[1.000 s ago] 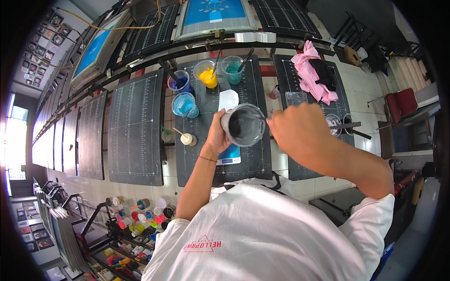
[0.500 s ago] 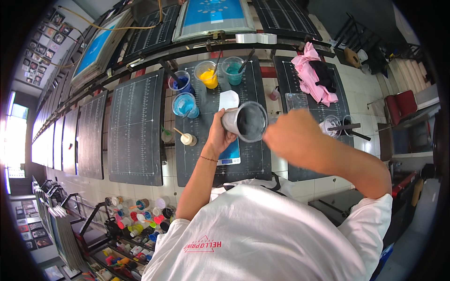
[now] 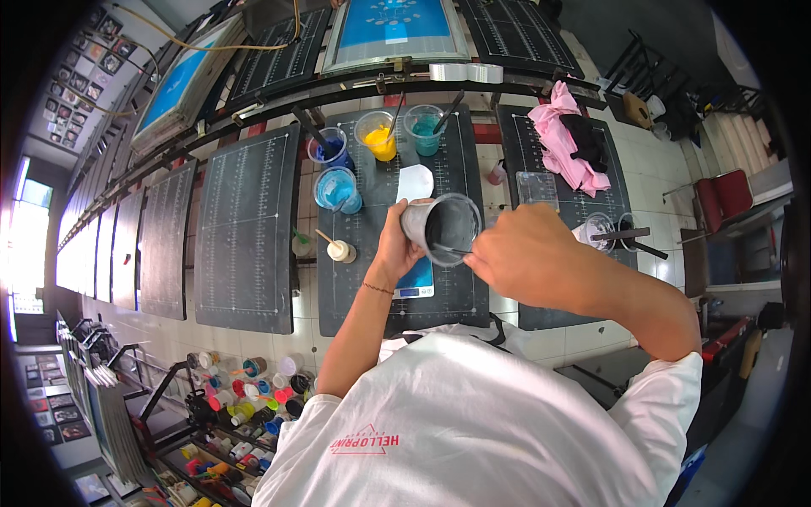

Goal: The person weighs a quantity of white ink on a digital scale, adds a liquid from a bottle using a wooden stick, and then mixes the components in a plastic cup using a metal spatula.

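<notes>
My left hand (image 3: 394,245) is wrapped round a clear plastic cup (image 3: 417,221) coated with dark grey ink, its mouth tipped to the right. From the right, my right hand (image 3: 525,253) is closed on a thin dark stirring stick (image 3: 457,250) that reaches into the cup; most of the stick is hidden by the fingers. Partly covered by my left hand and the cup lies a small digital scale (image 3: 413,292) on the black gridded board (image 3: 363,291). Beyond the cup is a white piece (image 3: 416,181), perhaps paper.
Cups of dark blue (image 3: 331,150), light blue (image 3: 336,191), yellow (image 3: 380,145) and teal ink (image 3: 425,138) stand beyond my hands. A cream-coloured pot (image 3: 340,252) with a stick stands left. Pink cloth (image 3: 559,144) and ink cups (image 3: 594,231) occupy the right board.
My right hand has shifted slightly down and left at the cup's rim and is less blurred. The stick now shows inside the cup. My left hand keeps hold of the cup.
</notes>
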`<state>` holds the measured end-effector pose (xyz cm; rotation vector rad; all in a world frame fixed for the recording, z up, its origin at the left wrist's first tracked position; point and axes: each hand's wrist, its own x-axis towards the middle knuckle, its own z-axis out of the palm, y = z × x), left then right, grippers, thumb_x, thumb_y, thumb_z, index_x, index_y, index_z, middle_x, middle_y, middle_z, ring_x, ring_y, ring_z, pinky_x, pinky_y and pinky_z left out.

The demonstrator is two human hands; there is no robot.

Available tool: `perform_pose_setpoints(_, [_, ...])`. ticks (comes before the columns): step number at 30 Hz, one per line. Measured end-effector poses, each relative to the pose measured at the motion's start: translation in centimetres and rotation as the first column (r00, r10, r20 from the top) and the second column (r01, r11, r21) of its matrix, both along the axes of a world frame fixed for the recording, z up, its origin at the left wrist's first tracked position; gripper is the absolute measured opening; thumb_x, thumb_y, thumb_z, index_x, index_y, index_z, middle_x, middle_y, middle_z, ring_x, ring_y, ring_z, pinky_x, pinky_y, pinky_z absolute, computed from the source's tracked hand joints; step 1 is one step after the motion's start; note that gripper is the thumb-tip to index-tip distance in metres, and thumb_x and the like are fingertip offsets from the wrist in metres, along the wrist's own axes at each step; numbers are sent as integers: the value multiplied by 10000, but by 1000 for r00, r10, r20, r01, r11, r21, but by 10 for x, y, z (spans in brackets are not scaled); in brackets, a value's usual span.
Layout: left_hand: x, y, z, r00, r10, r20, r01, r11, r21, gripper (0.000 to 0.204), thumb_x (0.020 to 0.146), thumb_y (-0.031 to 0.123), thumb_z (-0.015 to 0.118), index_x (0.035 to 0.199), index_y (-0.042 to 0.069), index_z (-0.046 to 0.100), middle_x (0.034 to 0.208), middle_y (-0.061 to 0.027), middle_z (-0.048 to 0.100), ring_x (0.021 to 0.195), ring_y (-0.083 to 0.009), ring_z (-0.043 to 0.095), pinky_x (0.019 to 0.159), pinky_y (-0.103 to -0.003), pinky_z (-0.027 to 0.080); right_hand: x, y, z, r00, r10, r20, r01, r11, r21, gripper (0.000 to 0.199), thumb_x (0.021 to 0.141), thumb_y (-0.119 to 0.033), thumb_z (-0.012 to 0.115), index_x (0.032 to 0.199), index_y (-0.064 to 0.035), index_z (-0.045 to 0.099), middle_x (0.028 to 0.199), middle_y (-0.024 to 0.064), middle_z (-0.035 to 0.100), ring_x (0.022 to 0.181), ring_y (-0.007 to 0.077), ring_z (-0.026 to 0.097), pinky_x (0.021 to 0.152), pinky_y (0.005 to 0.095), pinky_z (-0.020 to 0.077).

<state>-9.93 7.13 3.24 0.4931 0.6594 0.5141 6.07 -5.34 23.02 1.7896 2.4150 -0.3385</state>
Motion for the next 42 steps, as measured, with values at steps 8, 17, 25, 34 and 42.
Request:
perform_pose_setpoints(8, [-1, -4, -1, 998, -41, 41, 40, 999, 25, 538, 1055, 429, 254, 1283, 61, 574, 894, -39, 686, 531, -74, 525, 426, -213, 383, 1, 4, 9, 993, -121, 12, 120, 992, 34, 348, 932, -284, 602, 690, -64, 719, 631, 161, 665, 610, 323, 695, 561, 436, 526])
perform_pose_setpoints(17, [-1, -4, 9, 1000, -10, 4, 10, 999, -47, 545, 1058, 430, 246, 1327, 69, 554, 825, -28, 662, 524, -68, 511, 426, -222, 374, 11, 14, 10, 956, -291, 42, 281, 945, 166, 402, 978, -309, 553, 684, -82, 706, 598, 123, 648, 582, 313, 681, 530, 432, 514])
perform_pose_setpoints(25, [-5, 3, -2, 999, -27, 47, 28, 1000, -8, 523, 1057, 420, 263, 1298, 72, 570, 819, -27, 660, 502, -68, 490, 415, -211, 371, 14, 18, 15, 966, -245, 80, 243, 970, 30, 251, 887, -251, 641, 745, -71, 744, 699, 161, 698, 693, 335, 719, 649, 465, 563])
perform_pose_setpoints(34, [-3, 1, 1, 999, -11, 52, 12, 1000, -22, 532, 1055, 437, 265, 1303, 73, 563, 846, -39, 678, 502, -74, 517, 408, -212, 388, 5, 5, 1, 992, -118, 52, 117, 993, 16, 298, 945, -264, 594, 753, -85, 735, 665, 134, 677, 652, 319, 707, 577, 436, 545])
perform_pose_setpoints(42, [-3, 2, 0, 1000, 8, 28, -7, 999, -36, 521, 1055, 438, 272, 1301, 83, 562, 868, -45, 680, 511, -74, 526, 410, -203, 391, 8, 8, 8, 983, -180, -44, 183, 980, 82, 310, 916, -256, 634, 709, -48, 734, 656, 167, 682, 628, 337, 699, 598, 434, 537])
